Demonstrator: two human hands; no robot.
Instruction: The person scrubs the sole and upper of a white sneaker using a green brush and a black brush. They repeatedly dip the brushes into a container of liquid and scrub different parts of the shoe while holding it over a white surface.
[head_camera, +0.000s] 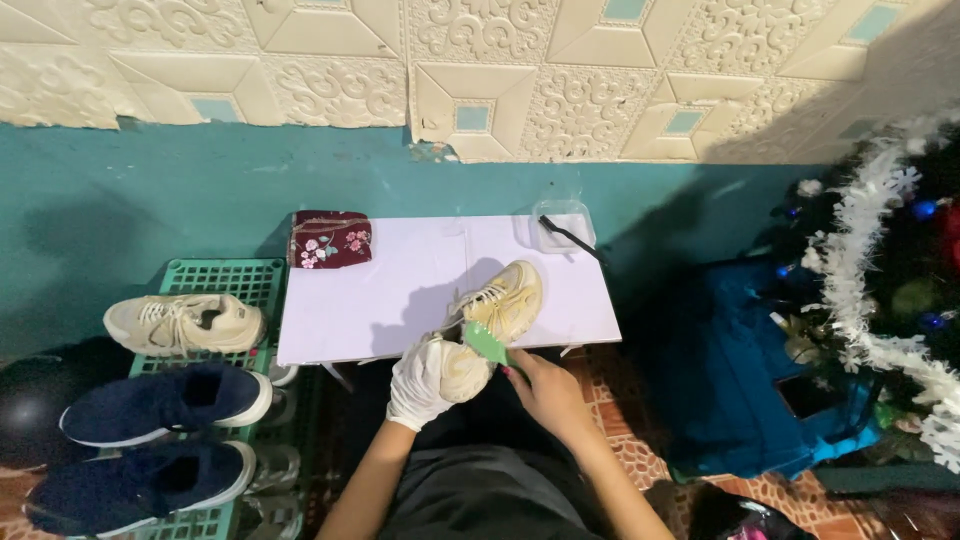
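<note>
A cream sneaker (500, 305) lies on the small white table (380, 290), its heel hanging over the near edge. My left hand (418, 385), in a white glove, grips the heel end. My right hand (540, 385), bare, holds a green brush (486, 343) against the shoe's heel side.
A maroon flowered pouch (331, 238) sits at the table's back left and a clear container (562, 226) with a dark stick at its back right. On the left, a green rack (230, 280) carries a matching cream sneaker (185, 323) and two navy shoes (160, 400). A blue bag (740, 370) and decorated tree (890, 290) stand right.
</note>
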